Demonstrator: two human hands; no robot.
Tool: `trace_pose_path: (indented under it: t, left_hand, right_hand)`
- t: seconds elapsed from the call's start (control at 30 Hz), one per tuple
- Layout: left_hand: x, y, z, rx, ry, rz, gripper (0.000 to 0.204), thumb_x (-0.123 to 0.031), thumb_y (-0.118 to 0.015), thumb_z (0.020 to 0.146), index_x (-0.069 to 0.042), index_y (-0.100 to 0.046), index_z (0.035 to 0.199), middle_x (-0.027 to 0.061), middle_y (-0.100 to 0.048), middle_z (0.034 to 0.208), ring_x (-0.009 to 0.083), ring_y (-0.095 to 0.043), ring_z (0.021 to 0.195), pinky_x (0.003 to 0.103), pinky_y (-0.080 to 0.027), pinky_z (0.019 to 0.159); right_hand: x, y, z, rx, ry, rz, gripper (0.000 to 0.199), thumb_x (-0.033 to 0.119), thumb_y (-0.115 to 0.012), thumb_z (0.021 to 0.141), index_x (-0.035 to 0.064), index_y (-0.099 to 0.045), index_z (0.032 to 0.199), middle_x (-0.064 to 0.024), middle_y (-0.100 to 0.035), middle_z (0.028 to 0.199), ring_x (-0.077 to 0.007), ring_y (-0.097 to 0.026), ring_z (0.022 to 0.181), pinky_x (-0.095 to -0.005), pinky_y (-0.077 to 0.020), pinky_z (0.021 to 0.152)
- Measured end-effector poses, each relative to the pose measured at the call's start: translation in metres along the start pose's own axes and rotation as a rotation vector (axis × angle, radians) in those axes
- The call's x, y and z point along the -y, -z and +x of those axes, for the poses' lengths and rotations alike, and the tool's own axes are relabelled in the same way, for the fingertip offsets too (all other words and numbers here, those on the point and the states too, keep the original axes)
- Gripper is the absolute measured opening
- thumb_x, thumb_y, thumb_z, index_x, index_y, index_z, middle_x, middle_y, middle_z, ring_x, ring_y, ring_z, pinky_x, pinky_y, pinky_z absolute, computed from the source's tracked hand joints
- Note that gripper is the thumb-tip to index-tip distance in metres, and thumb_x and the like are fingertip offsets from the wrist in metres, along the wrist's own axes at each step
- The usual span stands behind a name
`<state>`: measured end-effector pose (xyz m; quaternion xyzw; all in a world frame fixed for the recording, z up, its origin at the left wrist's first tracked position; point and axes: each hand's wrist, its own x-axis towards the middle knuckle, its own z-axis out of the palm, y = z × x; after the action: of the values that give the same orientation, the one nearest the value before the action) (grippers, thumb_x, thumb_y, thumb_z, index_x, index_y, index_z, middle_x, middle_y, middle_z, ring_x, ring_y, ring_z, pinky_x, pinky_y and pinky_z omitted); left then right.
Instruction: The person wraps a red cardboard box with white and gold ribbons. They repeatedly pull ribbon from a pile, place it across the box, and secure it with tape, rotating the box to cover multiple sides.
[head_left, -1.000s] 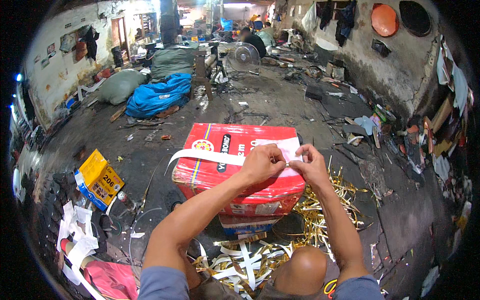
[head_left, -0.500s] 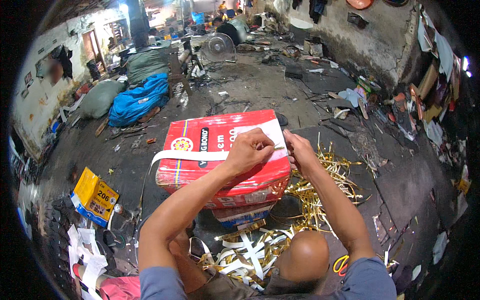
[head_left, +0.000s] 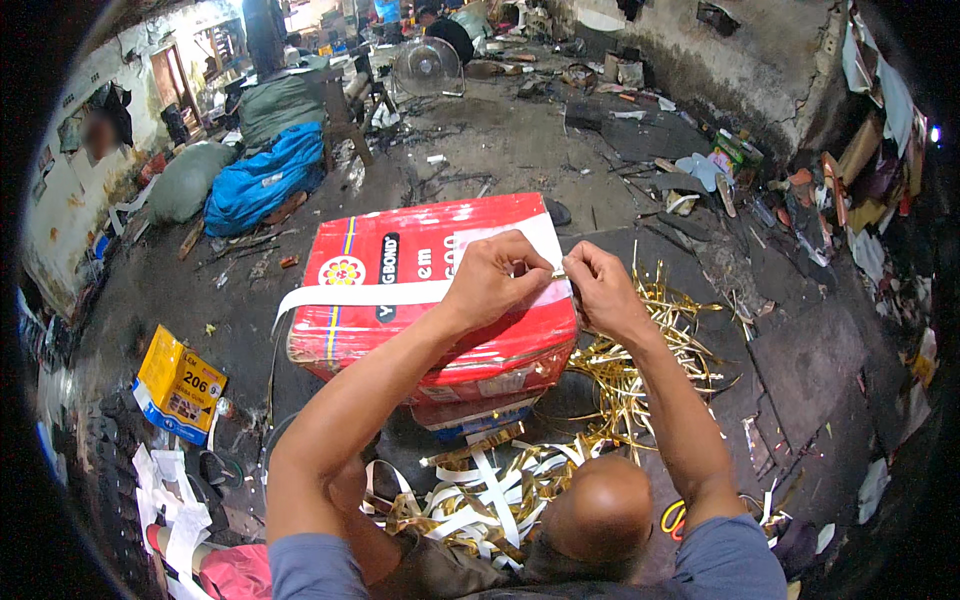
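A red cardboard box [head_left: 350, 245] with a shiny surface stands before me. Across its top lies a long white strip [head_left: 365, 293], hanging over the left side and passing beneath my left hand [head_left: 497, 275]. That hand rests over the box top, thumb and fingers pinched on the strip near the right edge. Just beyond the edge my right hand [head_left: 602, 292] pinches the strip's narrow end, close to the left fingertips. The tiny part between both hands looks pale and gold; its exact shape is hard to make out.
Thin gold strips [head_left: 650, 360] pile up right of the box. White and gold strips [head_left: 490, 500] lie tangled by my knee, near yellow-handled scissors [head_left: 673, 518]. A yellow carton [head_left: 180, 385] sits at left; a blue sack [head_left: 265, 180] and a fan [head_left: 428, 68] stand farther off.
My right hand has come up from beside the box edge to the left fingertips and now pinches the strip's end. The view has shifted slightly, so the box appears farther left and higher.
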<state>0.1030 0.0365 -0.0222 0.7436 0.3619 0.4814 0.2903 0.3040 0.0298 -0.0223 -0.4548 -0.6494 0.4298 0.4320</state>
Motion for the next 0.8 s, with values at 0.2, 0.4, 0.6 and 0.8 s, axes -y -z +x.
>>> trace_pose_path:
  t: [0.2,0.4,0.6,0.8]
  left_hand:
    - [-0.001,-0.008,0.007,0.002,-0.036,0.0,0.01,-0.01,-0.075,0.087,0.0,-0.077,0.086,0.0077,-0.071,0.083,0.0124,-0.063,0.073,0.03,-0.048,0.064]
    - [0.002,-0.009,0.012,-0.033,-0.102,0.078,0.012,-0.011,-0.078,0.085,0.001,-0.076,0.083,0.0099,-0.07,0.077,0.0169,-0.067,0.067,0.032,-0.052,0.062]
    - [-0.002,-0.009,0.015,-0.019,-0.113,0.069,0.009,-0.009,-0.076,0.085,0.001,-0.076,0.083,0.0095,-0.07,0.078,0.0155,-0.068,0.069,0.03,-0.053,0.063]
    - [0.004,-0.01,0.009,-0.036,-0.059,0.036,0.008,-0.007,-0.078,0.084,0.0,-0.078,0.087,0.0082,-0.071,0.081,0.0135,-0.067,0.068,0.028,-0.052,0.063]
  right_hand:
    - [-0.036,-0.013,-0.01,-0.015,-0.098,0.666,0.022,0.027,-0.055,0.11,0.0118,-0.056,0.095,0.0084,-0.045,0.065,0.0,-0.036,0.045,-0.0209,-0.0305,0.038]
    - [-0.037,0.0,-0.007,0.112,-0.309,0.866,0.032,0.043,-0.053,0.11,0.0119,-0.058,0.101,0.0046,-0.054,0.075,-0.0056,-0.044,0.049,-0.0211,-0.0331,0.039]
    - [0.01,0.018,0.035,-0.083,-0.17,-0.043,0.062,0.07,-0.042,0.104,0.0123,-0.062,0.093,-0.0016,-0.059,0.072,-0.0131,-0.057,0.056,-0.0293,-0.0389,0.043]
    - [-0.012,-0.003,0.063,-0.233,-0.014,-0.648,0.045,0.036,-0.055,0.102,-0.005,-0.071,0.096,-0.0294,-0.071,0.095,-0.047,-0.07,0.097,-0.0534,-0.0535,0.084]
